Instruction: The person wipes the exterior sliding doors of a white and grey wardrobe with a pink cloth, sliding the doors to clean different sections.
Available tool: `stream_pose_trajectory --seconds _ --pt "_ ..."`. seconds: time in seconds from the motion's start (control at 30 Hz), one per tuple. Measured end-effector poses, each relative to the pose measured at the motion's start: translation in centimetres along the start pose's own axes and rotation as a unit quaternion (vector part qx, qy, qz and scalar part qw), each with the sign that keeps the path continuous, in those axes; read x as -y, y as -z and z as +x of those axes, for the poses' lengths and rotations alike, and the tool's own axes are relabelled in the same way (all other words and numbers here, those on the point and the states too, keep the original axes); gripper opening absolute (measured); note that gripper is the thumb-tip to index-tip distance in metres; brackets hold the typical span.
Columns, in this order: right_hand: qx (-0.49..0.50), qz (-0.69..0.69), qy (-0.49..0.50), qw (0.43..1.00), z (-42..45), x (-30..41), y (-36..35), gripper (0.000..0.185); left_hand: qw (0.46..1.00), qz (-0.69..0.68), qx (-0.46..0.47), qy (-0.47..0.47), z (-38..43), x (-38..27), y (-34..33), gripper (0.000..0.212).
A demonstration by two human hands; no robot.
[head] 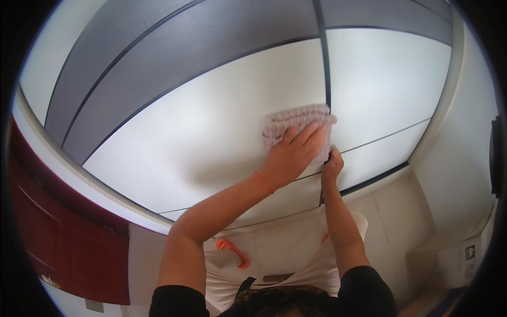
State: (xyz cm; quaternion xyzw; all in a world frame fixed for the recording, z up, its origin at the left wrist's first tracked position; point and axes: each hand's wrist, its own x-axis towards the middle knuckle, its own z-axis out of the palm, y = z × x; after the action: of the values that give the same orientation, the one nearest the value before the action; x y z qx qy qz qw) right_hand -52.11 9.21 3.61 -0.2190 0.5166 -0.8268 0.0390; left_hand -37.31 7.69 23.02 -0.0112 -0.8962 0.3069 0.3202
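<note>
Against a white panel (222, 119) of a wardrobe door, my left hand (295, 148) presses a folded pink-and-white checked cloth (295, 115) with its fingers spread. An orange cord bracelet circles that wrist. The cloth reaches the dark vertical door edge (325, 71). Just below and right of the cloth, my right hand (333, 164) is curled at the same door edge and appears to grip it; its fingertips are partly hidden. To the right of that edge is another white door panel (388, 75).
Grey panels (237, 43) form the upper doors. At the left stands a dark red door (79, 237) with a metal handle (51, 281). A cardboard box (447, 257) sits at the lower right. My orange shoe (233, 251) rests on the tiled floor (273, 245).
</note>
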Motion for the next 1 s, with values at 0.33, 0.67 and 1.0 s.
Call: stream_pose_trajectory --seconds 0.33,0.67,1.0 --pt "0.010 0.015 0.033 0.999 -0.3 0.1 -0.2 0.030 0.979 0.133 -0.131 0.087 5.3 8.0 7.1 0.040" --pt "-0.017 -0.016 0.018 1.000 -0.9 0.6 -0.5 0.037 0.994 -0.019 0.058 0.090 -7.1 1.2 2.8 0.044" --pt "-0.027 -0.015 0.028 0.999 -0.5 -0.1 -0.5 0.034 0.967 -0.201 0.136 0.077 -16.3 -4.6 -3.5 0.042"
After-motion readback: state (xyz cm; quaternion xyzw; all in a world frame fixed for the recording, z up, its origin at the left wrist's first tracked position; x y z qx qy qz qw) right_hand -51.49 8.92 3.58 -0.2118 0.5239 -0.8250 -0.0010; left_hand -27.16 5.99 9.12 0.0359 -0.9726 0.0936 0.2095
